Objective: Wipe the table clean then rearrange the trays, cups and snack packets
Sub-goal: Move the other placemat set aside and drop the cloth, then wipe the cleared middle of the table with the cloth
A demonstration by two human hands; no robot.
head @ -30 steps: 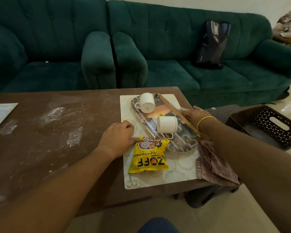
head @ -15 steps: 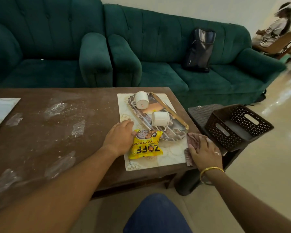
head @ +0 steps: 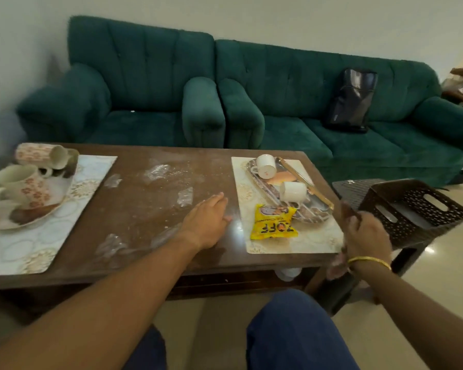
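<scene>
The left grip [head: 206,222] lies flat on the dusty brown table [head: 145,209], fingers straight, holding nothing. At the table's right edge the right grip [head: 369,236] is curled round a checked cloth [head: 336,264], blurred. Between them, one yellow snack packet [head: 273,222] reads "ZOFF" upside down on a placemat [head: 292,243]. Just behind it an oblong tray [head: 314,215] carries two white cups [head: 265,166] on their sides. Far left, another tray [head: 32,214] bears two floral mugs [head: 19,184]. A brown slotted basket [head: 412,209] stands to the right. A black bag [head: 350,100] sits on the green sofa [head: 292,84].
</scene>
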